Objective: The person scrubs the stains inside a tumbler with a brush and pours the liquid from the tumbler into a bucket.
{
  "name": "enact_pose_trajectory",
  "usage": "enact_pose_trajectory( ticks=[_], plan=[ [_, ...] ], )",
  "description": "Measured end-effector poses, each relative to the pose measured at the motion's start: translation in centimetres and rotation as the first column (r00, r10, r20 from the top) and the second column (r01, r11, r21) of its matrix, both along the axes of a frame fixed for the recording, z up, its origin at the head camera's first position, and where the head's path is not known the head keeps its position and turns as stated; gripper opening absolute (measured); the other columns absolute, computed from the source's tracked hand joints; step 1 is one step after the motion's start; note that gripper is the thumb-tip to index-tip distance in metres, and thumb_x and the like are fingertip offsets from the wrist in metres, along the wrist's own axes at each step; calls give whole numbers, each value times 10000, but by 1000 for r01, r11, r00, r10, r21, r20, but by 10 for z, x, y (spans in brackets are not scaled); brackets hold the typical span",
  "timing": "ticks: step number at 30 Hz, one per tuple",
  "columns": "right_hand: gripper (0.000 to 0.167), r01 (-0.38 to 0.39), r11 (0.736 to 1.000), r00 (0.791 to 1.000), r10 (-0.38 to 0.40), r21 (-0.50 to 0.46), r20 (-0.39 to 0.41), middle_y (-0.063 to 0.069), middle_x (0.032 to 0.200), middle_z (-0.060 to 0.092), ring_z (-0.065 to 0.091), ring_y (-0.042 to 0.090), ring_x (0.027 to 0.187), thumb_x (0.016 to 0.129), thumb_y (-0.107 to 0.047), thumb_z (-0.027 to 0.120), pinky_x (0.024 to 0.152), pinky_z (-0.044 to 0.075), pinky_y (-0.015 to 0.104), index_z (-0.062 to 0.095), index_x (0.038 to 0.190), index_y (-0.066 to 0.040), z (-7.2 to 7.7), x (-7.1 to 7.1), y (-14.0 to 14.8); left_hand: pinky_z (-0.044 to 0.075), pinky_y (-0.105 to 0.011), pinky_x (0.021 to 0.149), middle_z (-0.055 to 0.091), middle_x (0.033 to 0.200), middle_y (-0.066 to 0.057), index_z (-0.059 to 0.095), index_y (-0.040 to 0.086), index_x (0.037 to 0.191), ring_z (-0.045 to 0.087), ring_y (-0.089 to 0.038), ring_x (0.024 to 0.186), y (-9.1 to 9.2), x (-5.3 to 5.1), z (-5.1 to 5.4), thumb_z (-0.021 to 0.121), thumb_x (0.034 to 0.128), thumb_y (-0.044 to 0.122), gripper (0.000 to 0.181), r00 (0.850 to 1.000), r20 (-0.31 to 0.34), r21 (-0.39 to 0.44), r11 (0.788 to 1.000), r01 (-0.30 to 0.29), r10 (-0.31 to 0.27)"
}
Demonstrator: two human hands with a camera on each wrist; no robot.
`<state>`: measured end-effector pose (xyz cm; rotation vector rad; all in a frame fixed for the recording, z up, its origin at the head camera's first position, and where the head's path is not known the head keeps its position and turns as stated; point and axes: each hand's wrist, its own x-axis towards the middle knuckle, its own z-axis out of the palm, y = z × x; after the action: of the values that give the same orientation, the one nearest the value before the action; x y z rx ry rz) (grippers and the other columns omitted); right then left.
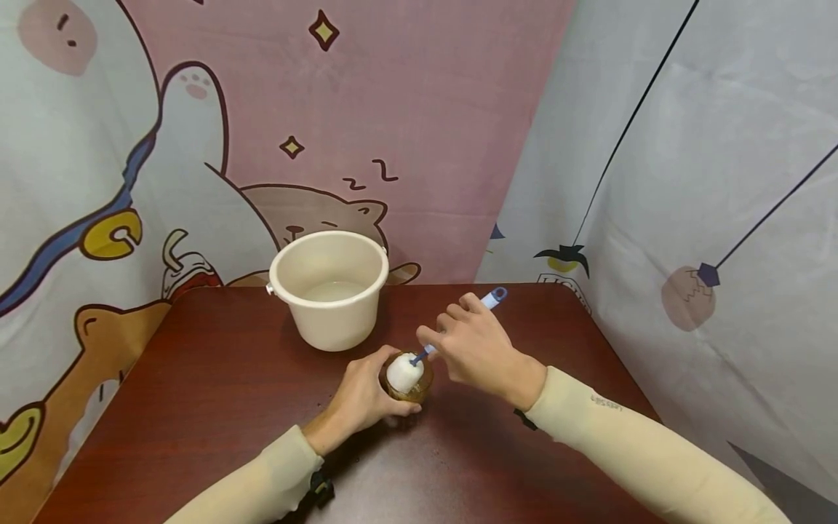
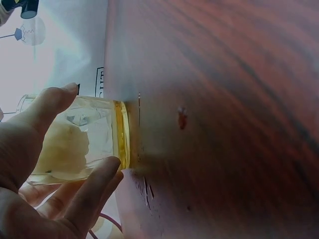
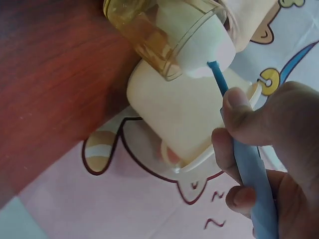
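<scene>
My left hand (image 1: 358, 391) grips an amber-tinted clear glass cup (image 1: 421, 387) around its sides, thumb and fingers on opposite walls. In the left wrist view the glass (image 2: 102, 132) stands with its thick yellowish base at the tabletop. A cup brush with a white sponge head (image 3: 212, 45) sits partly inside the glass, its top end sticking out of the mouth. My right hand (image 1: 476, 348) holds the brush by its light-blue handle (image 3: 249, 167), fingers and thumb curled round it. The handle slants up to the right, ending in a dark-blue loop (image 1: 500, 294).
A cream bucket (image 1: 334, 320) with some liquid at its bottom stands behind the glass, towards the back left of the dark red-brown table (image 1: 196, 378). Small wet drops lie near the glass. Cartoon-printed cloth (image 1: 419, 87) hangs behind and at the sides.
</scene>
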<state>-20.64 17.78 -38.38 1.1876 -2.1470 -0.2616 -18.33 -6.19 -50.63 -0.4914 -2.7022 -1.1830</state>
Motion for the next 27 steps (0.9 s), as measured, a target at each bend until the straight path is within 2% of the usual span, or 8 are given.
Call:
enact_pose_trajectory(
  ticks=[2,6,10,13,18,27],
  plan=[
    [317,-12,1000,999,13,22,-38,-11,786,723,666,227,807,819,-107,922,942,497,416,762,1046,-260,2,2,-4,629,-336,863,853,1127,65,742,236,1296,778,-138,980,0,0,0,1183,633,375,808,1000,-4,-5,1000,-2,2],
    [268,-22,996,994,31,85,-102,10,798,702,650,245,850,852,-40,822,987,498,404,769,1011,-249,6,5,-11,622,-321,840,845,1091,67,743,231,1290,767,-131,947,0,-1,-1,1182,636,366,799,1000,-14,-12,1000,2,-2],
    [261,-8,990,989,29,139,-144,12,807,725,640,249,873,811,-76,887,1006,484,385,765,971,-243,9,6,-18,613,-315,824,836,1076,75,744,230,1294,756,-126,929,0,0,-1,1181,639,362,798,1000,-18,-13,1000,2,-3],
    [233,4,985,985,26,175,-172,8,816,752,639,244,887,843,-104,934,1008,477,369,775,946,-240,11,7,-22,606,-315,816,825,1068,83,740,227,1280,746,-123,919,0,0,-1,1182,637,360,792,1000,-15,-10,1000,1,-1],
    [191,28,973,978,21,231,-210,10,825,771,625,240,893,934,-91,909,999,459,360,778,904,-228,18,11,-26,616,-324,833,827,1092,77,733,221,1265,754,-123,942,1,1,0,1181,643,355,777,1000,-9,4,1000,8,-8],
    [187,43,943,971,39,329,-237,-11,802,794,619,226,895,946,-139,904,1006,415,353,773,860,-241,34,13,-32,611,-304,818,820,1065,97,728,238,1221,749,-89,919,1,1,2,1178,650,354,736,1000,-5,16,1000,13,-13]
  ],
)
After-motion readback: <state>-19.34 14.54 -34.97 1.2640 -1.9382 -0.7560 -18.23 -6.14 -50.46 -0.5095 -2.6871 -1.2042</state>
